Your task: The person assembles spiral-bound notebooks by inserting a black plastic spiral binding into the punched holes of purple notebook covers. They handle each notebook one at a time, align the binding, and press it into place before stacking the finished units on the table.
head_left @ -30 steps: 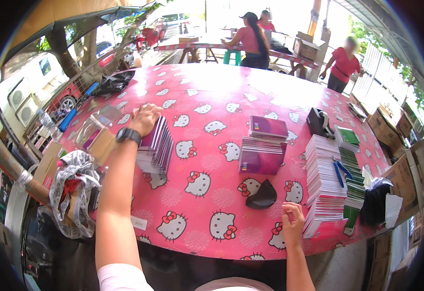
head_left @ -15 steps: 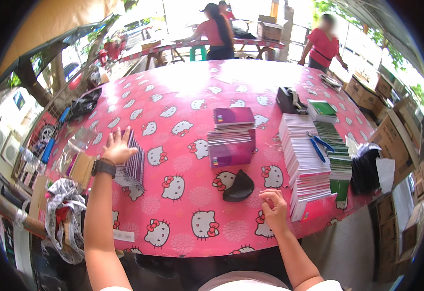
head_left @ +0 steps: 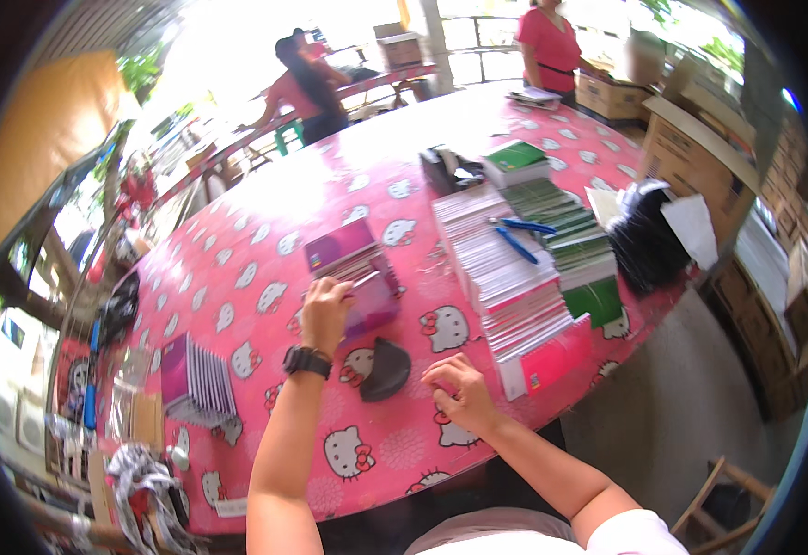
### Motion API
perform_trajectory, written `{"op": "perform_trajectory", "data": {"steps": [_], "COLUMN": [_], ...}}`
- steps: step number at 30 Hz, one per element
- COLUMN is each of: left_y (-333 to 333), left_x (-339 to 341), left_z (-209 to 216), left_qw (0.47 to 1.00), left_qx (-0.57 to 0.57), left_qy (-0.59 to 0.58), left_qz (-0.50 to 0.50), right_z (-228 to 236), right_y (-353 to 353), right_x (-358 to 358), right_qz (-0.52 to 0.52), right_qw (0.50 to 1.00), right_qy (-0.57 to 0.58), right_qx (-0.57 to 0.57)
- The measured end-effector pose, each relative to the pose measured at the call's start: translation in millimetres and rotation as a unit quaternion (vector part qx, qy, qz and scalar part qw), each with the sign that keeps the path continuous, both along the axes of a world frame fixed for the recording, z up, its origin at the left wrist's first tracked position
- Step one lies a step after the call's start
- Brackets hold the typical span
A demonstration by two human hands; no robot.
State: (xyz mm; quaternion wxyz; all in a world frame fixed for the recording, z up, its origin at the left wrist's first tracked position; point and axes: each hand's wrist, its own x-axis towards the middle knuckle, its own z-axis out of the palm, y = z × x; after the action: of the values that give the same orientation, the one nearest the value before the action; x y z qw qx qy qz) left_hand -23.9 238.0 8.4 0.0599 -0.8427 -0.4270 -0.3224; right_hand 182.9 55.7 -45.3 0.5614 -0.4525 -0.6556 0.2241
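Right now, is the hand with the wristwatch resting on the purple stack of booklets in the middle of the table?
Yes, the left hand lies on the near end of the purple stack.

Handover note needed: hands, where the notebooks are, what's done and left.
Left hand: resting on the stack of purple-covered notebooks mid-table, fingers at its near edge; grip not clear.
Right hand: on the pink cat-print tablecloth near the table edge, holding nothing visible.
A dark rounded pad lies between the hands.
Done, apparently: a fanned pile of purple notebooks off to the left.
Left, apparently: the purple stack and the long rows of white and green notebooks to the right.
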Motion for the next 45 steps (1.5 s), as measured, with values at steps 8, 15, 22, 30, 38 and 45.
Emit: {"op": "perform_trajectory", "data": {"steps": [8,15,22,30,38,45], "left_y": [-15.1,-114.7,-205.9,-208.3,-219.5,-222.2], "left_x": [-14.7,-28.8,-1.6,2.6,5.6,12.0], "left_z": [14.6,83.5,19.6,0.0,9.7,0.5], "left_qw": [0.991,0.967,0.983,0.996,0.994,0.998], "left_qx": [-0.062,-0.204,-0.157,-0.072,-0.084,-0.059], "left_qy": [-0.119,-0.143,-0.007,-0.001,0.02,-0.014], "left_qz": [0.005,-0.049,-0.095,-0.061,-0.063,-0.026], "right_z": [-2.1,6.2,78.4,38.6,-2.4,15.3], "right_y": [1.9,-8.7,-20.8,48.6,54.9,49.4], "right_x": [4.9,9.5,98.3,332.4,349.8,353.1], "right_qz": [0.023,0.046,-0.088,-0.515,-0.514,-0.528], "right_qw": [0.999,0.997,0.981,0.79,0.709,0.739], "right_qy": [0.031,0.044,0.022,-0.33,-0.449,-0.398], "right_qx": [-0.001,0.041,0.174,-0.034,-0.177,-0.128]}}
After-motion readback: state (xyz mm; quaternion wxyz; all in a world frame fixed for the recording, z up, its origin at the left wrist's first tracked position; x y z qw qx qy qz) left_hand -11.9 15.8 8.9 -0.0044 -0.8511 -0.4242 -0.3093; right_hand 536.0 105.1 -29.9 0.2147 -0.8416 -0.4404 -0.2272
